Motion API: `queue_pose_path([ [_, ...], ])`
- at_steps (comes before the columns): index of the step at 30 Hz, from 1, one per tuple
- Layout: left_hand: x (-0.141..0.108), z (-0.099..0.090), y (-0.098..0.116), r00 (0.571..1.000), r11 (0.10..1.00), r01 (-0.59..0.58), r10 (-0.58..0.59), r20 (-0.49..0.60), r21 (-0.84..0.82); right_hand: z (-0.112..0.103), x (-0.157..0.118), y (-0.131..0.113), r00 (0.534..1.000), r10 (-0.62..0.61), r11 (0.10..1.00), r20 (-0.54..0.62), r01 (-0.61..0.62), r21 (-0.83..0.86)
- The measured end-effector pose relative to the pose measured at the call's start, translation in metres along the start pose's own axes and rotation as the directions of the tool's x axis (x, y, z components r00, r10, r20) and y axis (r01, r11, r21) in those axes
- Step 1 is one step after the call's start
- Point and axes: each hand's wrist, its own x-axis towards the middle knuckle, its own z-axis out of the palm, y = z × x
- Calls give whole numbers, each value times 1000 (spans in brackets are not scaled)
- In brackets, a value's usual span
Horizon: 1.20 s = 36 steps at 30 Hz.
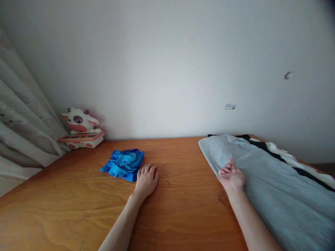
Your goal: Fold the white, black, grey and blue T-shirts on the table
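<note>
My left hand (147, 179) rests palm down on the wooden table, fingers loosely spread and holding nothing. Just beyond its fingertips, to the left, lies a crumpled blue cloth (125, 164), bunched up with lighter blue folds in its middle. My right hand (232, 176) is turned palm up at the left edge of a grey garment (272, 181). Its fingers are slightly curled and apart, with nothing visible in them. The grey garment spreads flat over the right side of the table, its near end cut off by the frame.
A cow-shaped toy keyboard (81, 129) stands at the back left against the wall (167, 76). Pale curtains (23, 115) hang along the left side. Black and white fabric (285, 158) shows behind the grey garment. Bare wooden tabletop (178, 202) lies between my hands.
</note>
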Motion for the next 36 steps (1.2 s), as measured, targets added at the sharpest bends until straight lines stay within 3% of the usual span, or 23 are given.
queue_pose_path([
  [5,0,-1,0,1000,1000,-2,2,9,-1,-1,0,0,999,-43,996,-28,41,-75],
  [8,0,0,-1,1000,1000,0,0,4,4,-1,0,2,995,-104,974,-5,101,-204],
  [14,0,0,0,1000,1000,4,-5,10,4,5,-3,15,977,-185,884,104,212,-418],
  [20,1,0,0,1000,1000,4,-4,17,-4,14,-28,38,937,-149,737,315,318,-597],
  [22,1,1,0,1000,1000,2,-2,5,-9,16,-41,46,885,-90,647,457,400,-649],
  [25,0,3,-1,1000,1000,-5,4,-14,-27,16,-61,57,727,131,483,674,547,-684],
  [29,2,4,-3,998,996,-19,15,-56,-88,17,-79,62,560,424,448,712,554,-702],
  [32,3,5,-2,993,978,-98,84,-85,-187,19,-84,58,506,503,440,701,547,-712],
  [36,1,3,11,957,896,-287,249,-151,-337,21,-85,55,511,519,416,685,548,-725],
])
